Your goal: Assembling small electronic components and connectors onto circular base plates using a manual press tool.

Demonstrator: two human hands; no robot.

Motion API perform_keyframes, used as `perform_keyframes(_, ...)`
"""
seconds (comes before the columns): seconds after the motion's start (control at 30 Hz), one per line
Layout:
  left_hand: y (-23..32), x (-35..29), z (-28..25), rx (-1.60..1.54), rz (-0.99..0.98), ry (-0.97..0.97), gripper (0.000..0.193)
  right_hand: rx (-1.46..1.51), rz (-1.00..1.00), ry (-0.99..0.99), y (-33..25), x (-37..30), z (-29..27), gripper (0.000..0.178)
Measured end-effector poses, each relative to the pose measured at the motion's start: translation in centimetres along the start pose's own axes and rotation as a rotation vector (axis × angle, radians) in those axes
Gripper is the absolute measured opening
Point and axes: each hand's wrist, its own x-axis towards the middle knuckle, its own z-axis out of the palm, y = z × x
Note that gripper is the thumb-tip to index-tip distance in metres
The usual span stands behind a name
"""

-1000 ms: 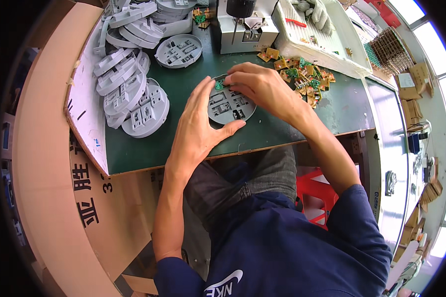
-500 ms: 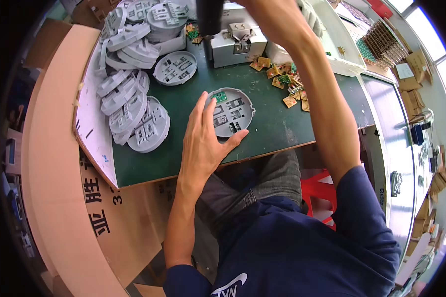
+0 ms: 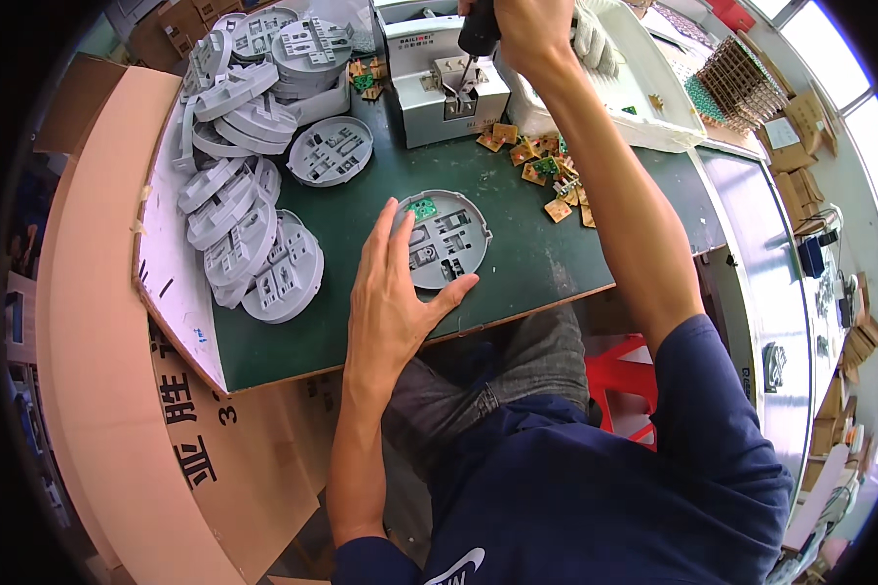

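A round grey plastic housing (image 3: 475,234) lies on the green bench top with a small green circuit board (image 3: 421,209) at its upper left. My left hand (image 3: 388,302) spans it, fingers along the left rim and thumb at the lower right edge. Farther off, my right hand (image 3: 536,31) grips a black electric screwdriver (image 3: 480,29). Its thin bit points down into the front slot of a silver-white screw feeder (image 3: 424,129). Whether a screw sits on the bit is too small to tell.
Grey housings (image 3: 249,219) are heaped along the left board, and a single one (image 3: 331,151) lies beside them. Several small tan circuit boards (image 3: 534,174) are scattered right of the feeder. A white tray (image 3: 668,132) stands at the back right. Cardboard (image 3: 88,322) borders the left side.
My right hand has brought the screwdriver rightward over the feeder, and its bit now reaches the slot. My left hand keeps its place on the housing. The whole view has shifted slightly.
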Motion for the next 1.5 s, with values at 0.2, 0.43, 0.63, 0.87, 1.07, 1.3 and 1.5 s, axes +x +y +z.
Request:
perform_keyframes(0.2, 0.1, 0.1, 0.1, 0.003, 0.009, 0.005, 0.091, -0.127, 0.019, -0.083, 2.2, 0.7, -0.5, 0.023)
perform_keyframes(0.43, 0.2, 0.1, 0.1, 0.02, 0.018, 0.013, 0.091, 0.046, 0.231, -0.169, -2.7, -5.2, 0.7, 0.051)
perform_keyframes(0.63, 0.1, 0.1, 0.1, 0.027, 0.01, 0.007, 0.092, 0.099, 0.274, -0.257, -2.4, -7.9, 2.1, 0.046)
perform_keyframes(0.87, 0.1, 0.0, 0.2, 0.018, 0.017, 0.015, 0.092, 0.084, 0.279, -0.236, -1.6, -8.4, 2.4, 0.044)
perform_keyframes(1.07, 0.1, -0.1, 0.2, -0.004, 0.0, 0.025, 0.089, 0.095, 0.278, -0.232, -1.2, -8.5, 2.5, 0.044)
perform_keyframes(1.3, 0.0, -0.1, 0.4, -0.006, 0.008, 0.034, 0.088, 0.057, 0.28, -0.257, -1.0, -8.6, 2.4, 0.031)
perform_keyframes(1.5, 0.1, 0.0, 0.2, 0.006, 0.009, 0.034, 0.089, 0.062, 0.306, -0.395, -0.2, -8.5, 2.3, 0.025)
